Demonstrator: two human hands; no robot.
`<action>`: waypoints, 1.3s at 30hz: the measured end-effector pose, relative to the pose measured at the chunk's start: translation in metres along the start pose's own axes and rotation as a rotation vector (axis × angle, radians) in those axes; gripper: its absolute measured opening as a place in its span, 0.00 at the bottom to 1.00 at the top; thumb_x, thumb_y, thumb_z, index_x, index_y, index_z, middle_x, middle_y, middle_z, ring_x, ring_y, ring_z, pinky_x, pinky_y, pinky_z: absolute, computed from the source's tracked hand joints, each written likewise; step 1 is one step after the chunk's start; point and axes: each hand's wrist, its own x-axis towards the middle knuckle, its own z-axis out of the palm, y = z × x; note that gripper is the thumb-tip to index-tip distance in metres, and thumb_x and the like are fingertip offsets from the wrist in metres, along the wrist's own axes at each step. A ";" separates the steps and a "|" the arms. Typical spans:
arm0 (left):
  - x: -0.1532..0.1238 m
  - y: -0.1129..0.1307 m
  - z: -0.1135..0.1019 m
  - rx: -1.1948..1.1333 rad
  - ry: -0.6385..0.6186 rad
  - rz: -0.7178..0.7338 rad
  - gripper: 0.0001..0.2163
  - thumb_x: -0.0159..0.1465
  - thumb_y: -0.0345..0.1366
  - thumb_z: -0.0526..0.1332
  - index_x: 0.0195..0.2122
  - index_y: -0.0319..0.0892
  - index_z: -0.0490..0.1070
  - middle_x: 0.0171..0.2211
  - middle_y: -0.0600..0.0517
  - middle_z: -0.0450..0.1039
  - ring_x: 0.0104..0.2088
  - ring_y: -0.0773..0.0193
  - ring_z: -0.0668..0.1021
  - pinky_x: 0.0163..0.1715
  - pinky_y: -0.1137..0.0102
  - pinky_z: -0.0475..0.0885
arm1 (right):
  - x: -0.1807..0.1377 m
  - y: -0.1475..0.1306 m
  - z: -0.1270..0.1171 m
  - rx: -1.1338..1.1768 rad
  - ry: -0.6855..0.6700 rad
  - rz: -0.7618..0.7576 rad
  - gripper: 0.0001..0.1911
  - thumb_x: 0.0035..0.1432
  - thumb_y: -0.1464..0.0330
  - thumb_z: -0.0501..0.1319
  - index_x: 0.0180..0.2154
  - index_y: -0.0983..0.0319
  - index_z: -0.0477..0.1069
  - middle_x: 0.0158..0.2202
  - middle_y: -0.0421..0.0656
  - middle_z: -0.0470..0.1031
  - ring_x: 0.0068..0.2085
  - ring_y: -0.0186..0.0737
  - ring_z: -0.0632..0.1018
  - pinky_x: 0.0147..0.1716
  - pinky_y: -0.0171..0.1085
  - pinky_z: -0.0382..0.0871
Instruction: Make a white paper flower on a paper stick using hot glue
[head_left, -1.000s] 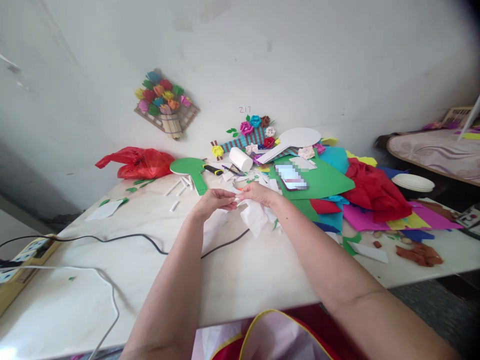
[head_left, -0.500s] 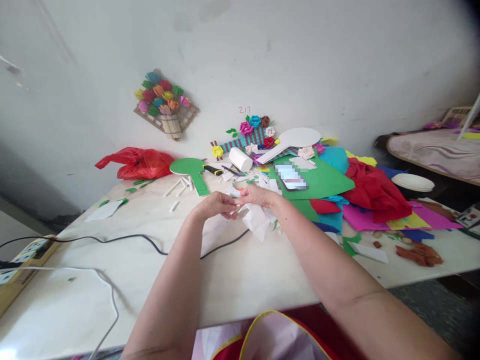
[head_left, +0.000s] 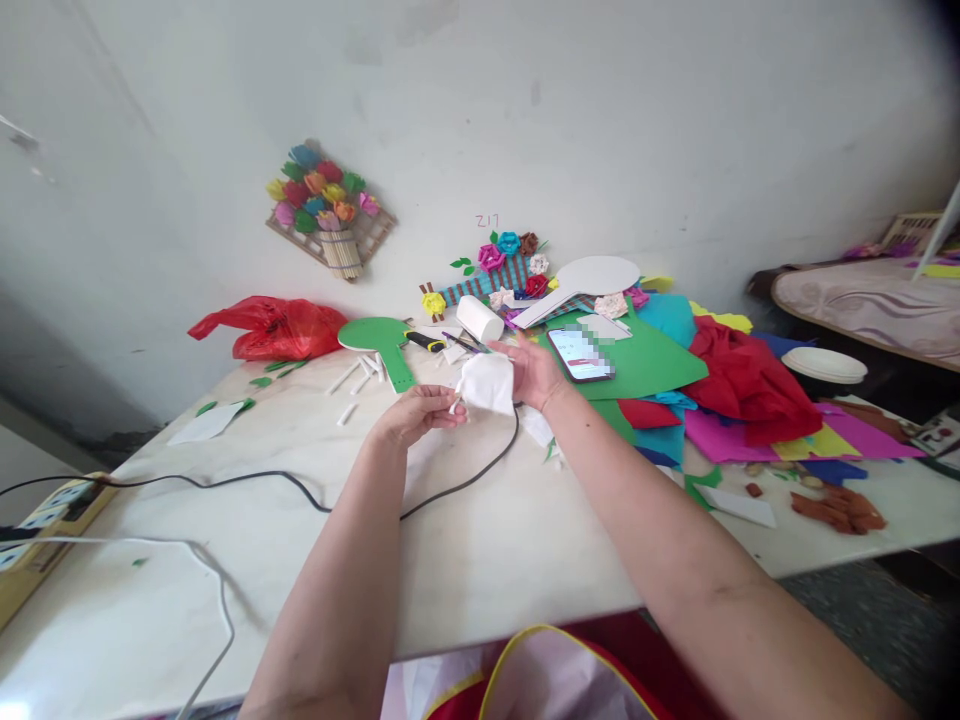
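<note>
My left hand (head_left: 416, 412) is over the white table (head_left: 450, 560), its fingers pinched on a small white paper roll (head_left: 454, 404). My right hand (head_left: 534, 368) is a little farther back and to the right, fingers closed on a crumpled white paper piece (head_left: 487, 382) held up off the table. The white paper touches the tip of the small roll. A black cable (head_left: 480, 470) runs under both hands.
Coloured paper sheets (head_left: 750, 400) pile up on the right, with a phone (head_left: 581, 352) on a green sheet. A red plastic bag (head_left: 274, 326), a green paddle shape (head_left: 379, 340), a white roll (head_left: 481, 318) and paper flowers (head_left: 510, 262) lie at the back. A power strip (head_left: 41, 515) sits far left.
My right hand has lifted the white paper piece up and moved back toward the phone. My left hand stayed in place, still pinching the small roll. The two hands have come apart.
</note>
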 end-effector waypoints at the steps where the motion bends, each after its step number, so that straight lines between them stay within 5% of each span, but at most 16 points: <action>1: 0.001 -0.001 0.000 -0.041 0.011 -0.001 0.04 0.53 0.28 0.63 0.29 0.33 0.72 0.26 0.44 0.76 0.26 0.63 0.79 0.25 0.75 0.73 | 0.000 -0.001 0.000 0.015 0.020 -0.076 0.28 0.51 0.49 0.53 0.46 0.63 0.65 0.38 0.48 0.75 0.38 0.45 0.75 0.37 0.43 0.68; 6: 0.005 -0.006 0.000 -0.204 0.075 0.016 0.04 0.55 0.25 0.59 0.32 0.33 0.71 0.28 0.44 0.76 0.26 0.64 0.79 0.25 0.76 0.74 | 0.005 0.002 0.005 -0.050 0.167 -0.296 0.29 0.51 0.54 0.53 0.54 0.58 0.56 0.53 0.46 0.66 0.48 0.43 0.71 0.42 0.43 0.67; 10: 0.007 -0.010 0.000 -0.314 0.147 0.020 0.04 0.57 0.25 0.58 0.32 0.33 0.70 0.29 0.45 0.76 0.28 0.65 0.79 0.28 0.76 0.75 | 0.015 0.011 0.003 -0.214 0.281 -0.322 0.30 0.48 0.62 0.58 0.53 0.62 0.58 0.54 0.49 0.65 0.50 0.43 0.70 0.46 0.41 0.65; 16: 0.012 -0.014 -0.002 -0.371 0.202 0.085 0.05 0.59 0.26 0.56 0.34 0.33 0.71 0.29 0.45 0.76 0.30 0.64 0.79 0.31 0.75 0.75 | 0.011 0.012 0.006 -1.059 0.651 -0.737 0.15 0.48 0.67 0.57 0.40 0.64 0.70 0.45 0.50 0.71 0.48 0.45 0.69 0.48 0.42 0.60; 18: 0.014 -0.015 -0.002 -0.367 0.201 0.132 0.05 0.58 0.27 0.57 0.33 0.33 0.71 0.31 0.45 0.76 0.32 0.62 0.79 0.34 0.72 0.75 | 0.004 0.012 0.014 -1.233 0.628 -0.782 0.11 0.52 0.66 0.54 0.33 0.64 0.71 0.35 0.48 0.74 0.40 0.42 0.73 0.43 0.40 0.63; 23: 0.017 -0.017 -0.001 -0.361 0.189 0.251 0.05 0.55 0.30 0.60 0.33 0.36 0.71 0.33 0.46 0.76 0.39 0.58 0.78 0.41 0.66 0.72 | -0.004 0.020 0.038 -1.104 0.367 -0.490 0.18 0.55 0.60 0.52 0.21 0.63 0.69 0.19 0.42 0.71 0.23 0.34 0.71 0.25 0.32 0.63; 29: 0.019 -0.015 0.006 -0.375 0.242 0.366 0.06 0.50 0.32 0.65 0.30 0.37 0.72 0.29 0.48 0.77 0.33 0.62 0.78 0.39 0.69 0.71 | -0.006 0.025 0.053 -0.619 0.089 0.006 0.14 0.57 0.63 0.52 0.26 0.66 0.68 0.18 0.42 0.72 0.14 0.25 0.63 0.13 0.26 0.51; 34: 0.022 -0.015 0.013 -0.320 0.254 0.433 0.09 0.48 0.35 0.67 0.29 0.37 0.74 0.30 0.49 0.77 0.28 0.67 0.77 0.33 0.73 0.69 | -0.004 0.034 0.054 -0.493 -0.113 0.068 0.14 0.56 0.62 0.54 0.31 0.66 0.69 0.20 0.43 0.73 0.14 0.25 0.64 0.11 0.25 0.44; 39: 0.024 -0.017 0.017 -0.271 0.234 0.495 0.09 0.50 0.36 0.66 0.30 0.37 0.75 0.31 0.48 0.77 0.29 0.68 0.76 0.32 0.74 0.69 | -0.001 0.041 0.053 -0.493 -0.059 0.019 0.13 0.53 0.61 0.58 0.28 0.66 0.68 0.19 0.42 0.72 0.13 0.24 0.63 0.11 0.26 0.45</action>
